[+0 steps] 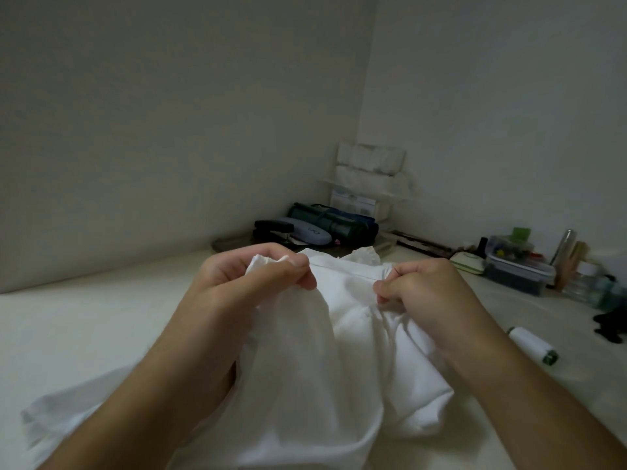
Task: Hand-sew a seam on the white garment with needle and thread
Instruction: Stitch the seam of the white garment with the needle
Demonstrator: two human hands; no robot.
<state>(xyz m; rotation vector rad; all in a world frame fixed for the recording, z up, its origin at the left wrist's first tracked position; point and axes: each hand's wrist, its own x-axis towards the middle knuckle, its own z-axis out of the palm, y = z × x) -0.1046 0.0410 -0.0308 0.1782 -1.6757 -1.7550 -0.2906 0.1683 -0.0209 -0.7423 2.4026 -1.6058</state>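
Over a pale table (84,327), left hand (244,276) is pinching the white garment (332,368) taut (seam exposed), while right hand (417,283) is pinching the needle (395,272).

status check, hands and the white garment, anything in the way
Left hand grips bunched white garment. Right hand pinches the fabric at the seam, needle not clearly visible. Thread spool lies apart to the right; nothing in the way.

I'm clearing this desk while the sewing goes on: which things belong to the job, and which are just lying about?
In use: white garment, left hand, right hand, thread spool.
Lying about: stapler, glasses case, green roll-up case, clear plastic box.
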